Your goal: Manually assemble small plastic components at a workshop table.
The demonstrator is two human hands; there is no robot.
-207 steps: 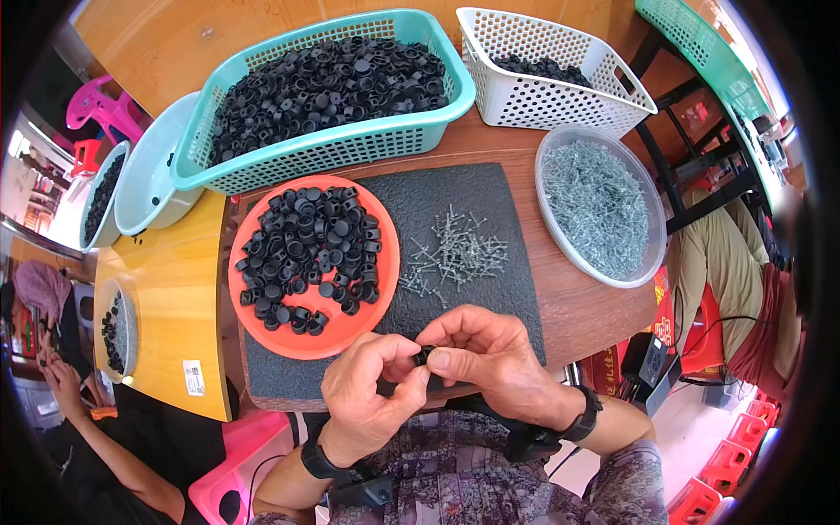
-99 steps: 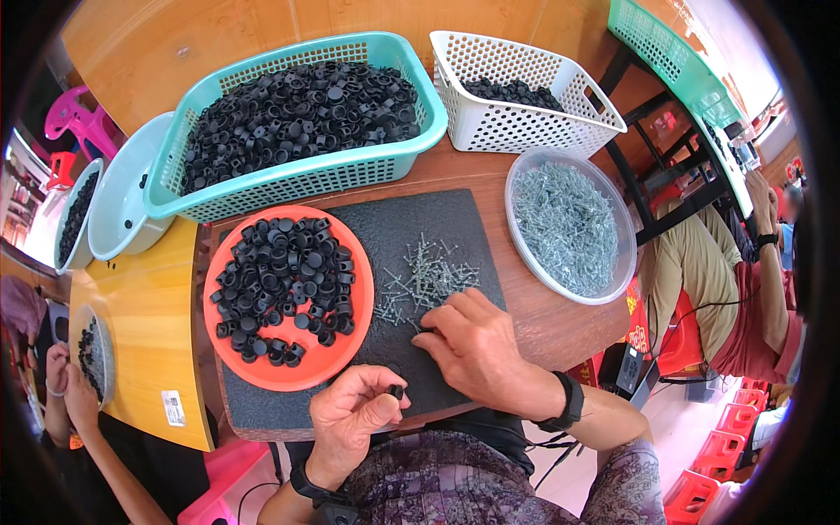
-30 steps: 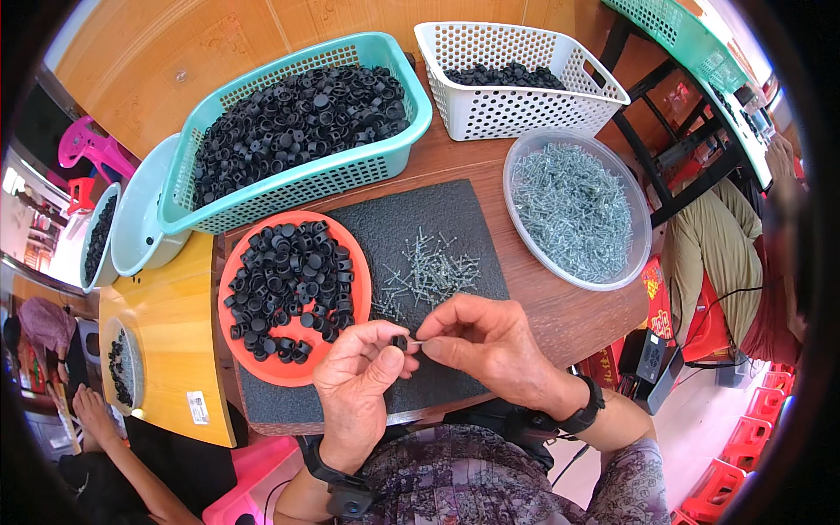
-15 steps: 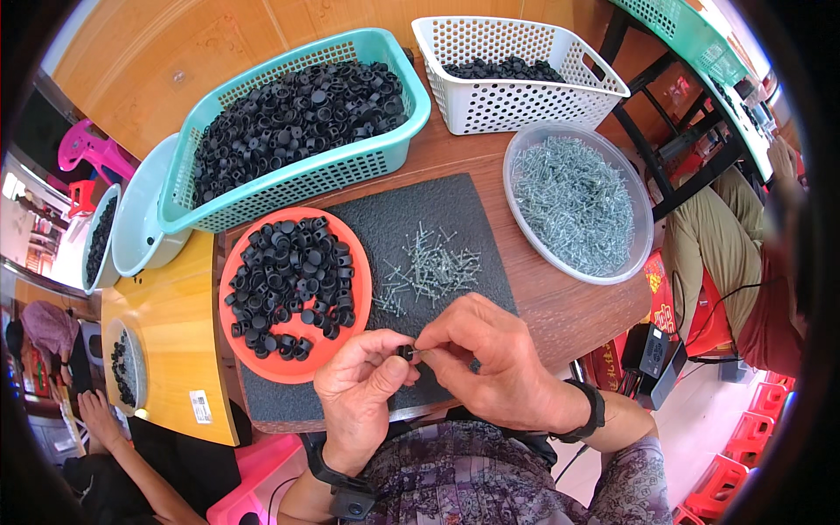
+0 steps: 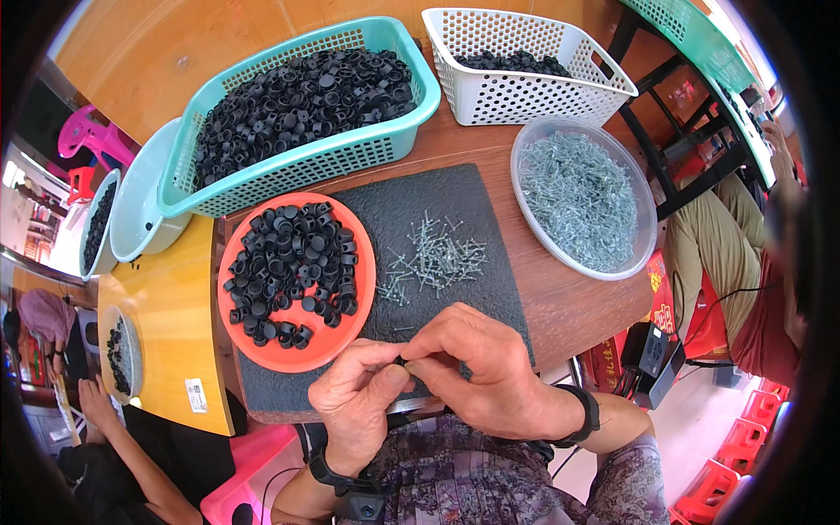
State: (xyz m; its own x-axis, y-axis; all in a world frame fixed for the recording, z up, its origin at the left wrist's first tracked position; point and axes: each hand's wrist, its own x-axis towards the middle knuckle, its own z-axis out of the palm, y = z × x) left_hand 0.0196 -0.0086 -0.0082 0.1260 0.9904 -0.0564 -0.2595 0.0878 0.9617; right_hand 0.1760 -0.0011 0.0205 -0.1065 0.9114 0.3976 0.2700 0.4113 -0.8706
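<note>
My left hand [image 5: 360,398] and my right hand [image 5: 477,372] meet fingertip to fingertip over the near edge of a black mat [image 5: 455,219]. A small black cap [image 5: 401,360] is pinched between them; most of it is hidden by the fingers. Just beyond the hands, a loose pile of small metal screws [image 5: 433,258] lies on the mat. An orange plate [image 5: 350,337] heaped with black caps [image 5: 293,271] sits to the left of the mat's middle.
A teal basket [image 5: 411,66] full of black caps stands at the back, a white basket [image 5: 542,87] with a few caps beside it. A clear bowl of screws [image 5: 582,197] sits at the right. Grey bowls [image 5: 140,210] and another person's arm [image 5: 114,437] are at the left.
My hands have stayed pressed together at the mat's near edge, shifting slightly toward me. Earlier my right hand reached to the screw pile and came back to the left hand.
</note>
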